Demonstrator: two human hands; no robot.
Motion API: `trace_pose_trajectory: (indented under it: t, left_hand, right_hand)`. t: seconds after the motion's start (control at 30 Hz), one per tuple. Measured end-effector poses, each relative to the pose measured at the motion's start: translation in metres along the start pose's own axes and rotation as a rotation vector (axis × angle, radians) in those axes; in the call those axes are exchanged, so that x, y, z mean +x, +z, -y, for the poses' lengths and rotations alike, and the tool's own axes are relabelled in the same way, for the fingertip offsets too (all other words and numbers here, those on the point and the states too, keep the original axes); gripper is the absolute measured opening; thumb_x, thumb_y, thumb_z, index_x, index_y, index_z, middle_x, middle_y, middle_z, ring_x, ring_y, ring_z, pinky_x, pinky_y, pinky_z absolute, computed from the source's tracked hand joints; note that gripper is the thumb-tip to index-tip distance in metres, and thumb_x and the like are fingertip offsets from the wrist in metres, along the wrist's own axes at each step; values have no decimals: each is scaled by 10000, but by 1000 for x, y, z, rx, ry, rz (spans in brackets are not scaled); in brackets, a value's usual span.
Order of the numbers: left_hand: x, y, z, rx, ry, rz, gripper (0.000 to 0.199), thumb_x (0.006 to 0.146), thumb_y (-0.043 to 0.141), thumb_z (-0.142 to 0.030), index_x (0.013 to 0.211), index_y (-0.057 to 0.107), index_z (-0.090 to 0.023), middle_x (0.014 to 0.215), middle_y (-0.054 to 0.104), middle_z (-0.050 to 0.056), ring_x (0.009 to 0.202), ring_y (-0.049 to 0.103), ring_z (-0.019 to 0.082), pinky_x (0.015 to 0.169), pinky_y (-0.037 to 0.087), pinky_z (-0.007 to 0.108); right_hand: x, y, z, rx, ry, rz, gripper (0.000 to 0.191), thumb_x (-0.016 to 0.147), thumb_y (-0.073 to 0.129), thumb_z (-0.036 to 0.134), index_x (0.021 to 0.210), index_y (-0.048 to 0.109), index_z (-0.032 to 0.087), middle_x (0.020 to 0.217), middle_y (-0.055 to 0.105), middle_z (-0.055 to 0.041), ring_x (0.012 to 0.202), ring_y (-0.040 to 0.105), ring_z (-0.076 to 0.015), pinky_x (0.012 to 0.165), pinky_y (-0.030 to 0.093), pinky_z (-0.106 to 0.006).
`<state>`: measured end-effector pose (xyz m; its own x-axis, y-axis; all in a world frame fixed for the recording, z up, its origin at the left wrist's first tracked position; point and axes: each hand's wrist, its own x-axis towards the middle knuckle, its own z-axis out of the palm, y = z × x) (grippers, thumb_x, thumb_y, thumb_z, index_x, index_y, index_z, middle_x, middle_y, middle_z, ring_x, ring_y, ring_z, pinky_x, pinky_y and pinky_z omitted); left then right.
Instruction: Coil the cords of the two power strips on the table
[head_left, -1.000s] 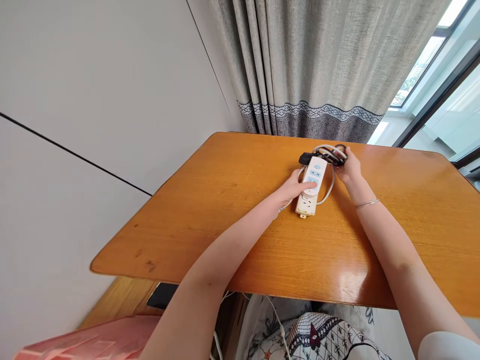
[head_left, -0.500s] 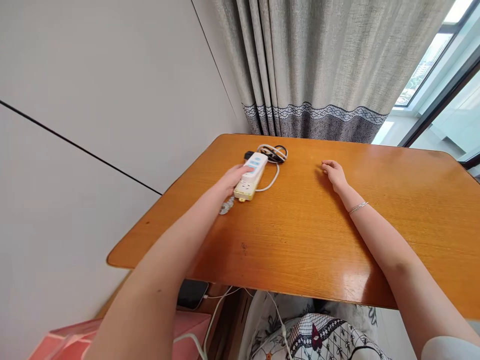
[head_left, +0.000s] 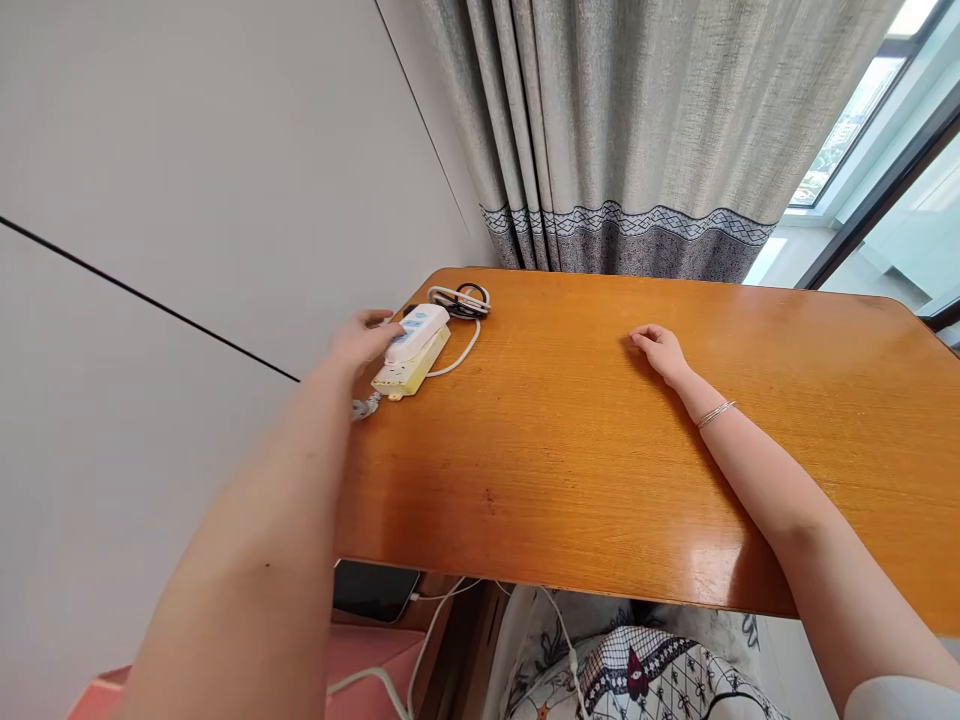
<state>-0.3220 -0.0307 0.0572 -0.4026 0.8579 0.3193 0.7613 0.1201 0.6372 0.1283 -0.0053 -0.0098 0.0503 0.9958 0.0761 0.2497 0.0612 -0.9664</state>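
At the table's far left, my left hand (head_left: 366,345) is closed around the left side of a yellowed white power strip (head_left: 409,372). Its thumb presses on a white remote-like device with blue buttons (head_left: 417,332), which lies on top of the strip. A white and black cable bundle (head_left: 465,300) sits just behind, and a crumpled clear-grey piece (head_left: 365,407) shows below the wrist. The fingers under the strip are hidden. My right hand (head_left: 660,352) rests on the wooden table (head_left: 555,430), fingers curled together with nothing visible in them.
A plain grey-white wall (head_left: 187,180) borders the table's left side. The grey curtain (head_left: 637,130) hangs behind it, with a window (head_left: 847,130) at the right. Below the front edge are a dark phone (head_left: 375,590) with a cable and a pink box (head_left: 379,665).
My left hand has moved left toward the wall, bringing the power strip, the device on top and the cable bundle along. My right hand has shifted slightly left.
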Motion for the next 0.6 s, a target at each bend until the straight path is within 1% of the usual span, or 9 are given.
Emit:
trace_pose_trajectory:
  t: [0.07,0.1,0.17,0.23,0.33,0.4,0.47,0.53,0.6]
  left_hand:
    - [8,4,-13,38,-61,-64,245,797,671,-119,1035,621,-146,1043,645,66,1025,585,235,1025,504,489]
    - [8,9,-22,55,-42,-119,288,793,663,-89,1073,625,-149,1139,642,74,1106,576,242,1093,459,487]
    - [2,22,-44,34,144,-155,348,793,634,-59,1133,624,-130,1239,633,96,1241,539,258,1163,395,455]
    - [-14,43,-69,-36,301,-92,368,785,610,-57,1146,622,-128,1259,643,101,1259,552,263,1161,396,434]
    - [-52,84,-107,-140,447,66,362,776,600,-88,1123,636,-183,1328,637,100,1317,543,266,1197,361,431]
    - [-79,114,-130,-181,494,233,357,792,612,-141,1143,644,-200,1368,628,112,1348,533,276,1211,346,443]
    - [-106,141,-149,-176,506,407,360,831,619,-215,1186,651,-168,1464,564,172,1410,488,307,1221,327,462]
    - [-127,160,-161,-114,538,533,416,872,606,-296,1251,640,-127,1524,508,219,1449,445,352,1235,284,514]
    - [-140,169,-166,-63,626,618,467,899,582,-345,1321,621,-149,1553,497,194,1491,393,356,1262,206,543]
  right_hand:
    - [0,0,0,-4,-2,0,179,751,631,366,807,666,200,867,718,-10,792,610,-151,825,455,-301]
    - [-1,0,0,-3,-4,-1,176,752,633,363,806,667,199,863,716,-8,788,609,-151,823,455,-302]
    - [-1,0,0,6,-11,-4,168,753,636,353,804,665,196,861,712,-7,790,608,-148,826,459,-303]
    - [-1,0,-1,20,-18,-13,167,757,635,349,815,660,195,871,708,-7,799,610,-144,832,466,-301]
    - [-1,1,-2,47,-25,-48,209,784,613,381,877,650,198,914,702,-14,813,616,-135,816,484,-290]
    - [-1,1,-3,63,-31,-80,246,818,581,414,932,637,203,972,699,-24,830,625,-130,797,497,-280]
    - [-1,1,-3,66,-40,-103,266,849,551,433,971,624,208,1030,696,-36,853,638,-129,787,508,-276]
    - [-1,1,-2,52,-51,-110,268,866,535,435,989,618,211,1066,694,-46,874,649,-135,791,517,-281]
    - [-1,1,-2,22,-64,-103,264,875,524,427,994,619,212,1087,695,-54,898,654,-144,808,523,-293]
